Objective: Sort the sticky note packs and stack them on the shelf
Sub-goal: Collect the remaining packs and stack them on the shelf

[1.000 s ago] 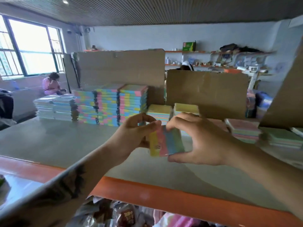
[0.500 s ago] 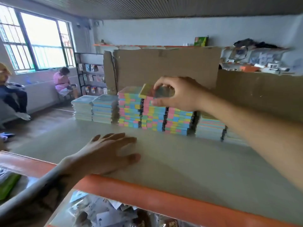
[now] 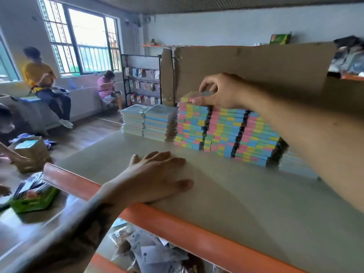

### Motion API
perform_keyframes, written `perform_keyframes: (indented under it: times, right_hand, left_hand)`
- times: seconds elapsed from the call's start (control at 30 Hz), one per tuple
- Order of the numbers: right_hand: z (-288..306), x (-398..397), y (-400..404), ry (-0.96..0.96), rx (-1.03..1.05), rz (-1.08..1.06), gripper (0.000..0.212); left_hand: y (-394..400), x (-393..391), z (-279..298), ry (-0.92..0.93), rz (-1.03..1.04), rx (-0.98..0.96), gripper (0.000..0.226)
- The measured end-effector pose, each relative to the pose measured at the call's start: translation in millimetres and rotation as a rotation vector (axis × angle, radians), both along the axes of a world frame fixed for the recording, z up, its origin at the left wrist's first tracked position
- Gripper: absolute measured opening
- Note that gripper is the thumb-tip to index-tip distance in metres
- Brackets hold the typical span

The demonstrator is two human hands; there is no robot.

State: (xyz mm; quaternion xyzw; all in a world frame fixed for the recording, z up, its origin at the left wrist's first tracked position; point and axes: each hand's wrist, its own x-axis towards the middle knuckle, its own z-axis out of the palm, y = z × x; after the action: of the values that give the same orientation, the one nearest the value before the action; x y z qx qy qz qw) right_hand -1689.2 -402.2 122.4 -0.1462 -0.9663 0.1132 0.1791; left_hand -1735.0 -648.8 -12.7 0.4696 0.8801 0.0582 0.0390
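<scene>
A multicoloured sticky note pack [image 3: 198,96] is pinched by the right hand [image 3: 222,91], the thumb pressed on its near edge and the fingers curled over its far side, so the grip is closed on the pack. The pack sits on top of the leftmost multicoloured stack [image 3: 192,125], seemingly touching it, though whether it has been fully set down cannot be told. Just beside that stack stand two more multicoloured stacks [image 3: 244,134] of about the same height, and to the left two stacks of pale blue wrapped packs [image 3: 149,121] are seen, somewhat lower. All of them rest toward the back of the shelf [image 3: 226,194], in front of an upright cardboard sheet [image 3: 256,66]. The left hand [image 3: 155,178] is laid flat on the shelf board near its orange front rail [image 3: 177,223], fingers spread and nothing held. The task is judged well under way: several sorted stacks are already built, and the pack in hand is at the point of release. What is left cannot be counted from here; loose wrapped items [image 3: 153,253] are visible on the level below, but whether they belong to the job is unclear.
</scene>
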Motion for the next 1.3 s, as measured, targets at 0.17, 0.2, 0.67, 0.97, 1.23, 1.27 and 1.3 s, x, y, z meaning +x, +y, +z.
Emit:
perform_keyframes:
  times: [0.17, 0.2, 0.67, 0.97, 1.23, 1.27, 1.3]
  right_hand:
    - [-3.2, 3.7, -5.7, -0.023, 0.048, 0.017, 0.058]
    - [-4.1, 4.6, -6.4, -0.028, 0.057, 0.018, 0.058]
    - [-3.4, 18.3, -13.7, -0.103, 0.224, -0.047, 0.071]
    - [-11.9, 143.5, -6.9, -0.028, 0.260, -0.039, 0.056]
    - [-53.4, 327.3, 49.8, -0.021, 0.210, -0.148, 0.043]
    - [-58.7, 352.6, 58.3, -0.039, 0.195, -0.167, 0.043]
    - [-63.0, 378.4, 66.3, -0.055, 0.175, -0.183, 0.044]
  left_hand:
    - [-0.1, -1.5, -1.6, -0.014, -0.005, 0.010, 0.078]
    - [-0.1, -2.5, -2.4, -0.020, -0.004, 0.011, 0.080]
    - [1.3, -7.1, -6.1, -0.022, 0.016, 0.032, 0.086]
    - [43.5, 73.1, 15.9, 0.042, -0.124, 0.137, 0.086]
    - [127.2, 210.6, 11.9, 0.048, -0.297, 0.101, 0.087]
    - [137.4, 227.6, 10.2, 0.045, -0.318, 0.100, 0.089]
    - [148.4, 245.2, 8.9, 0.036, -0.338, 0.102, 0.089]
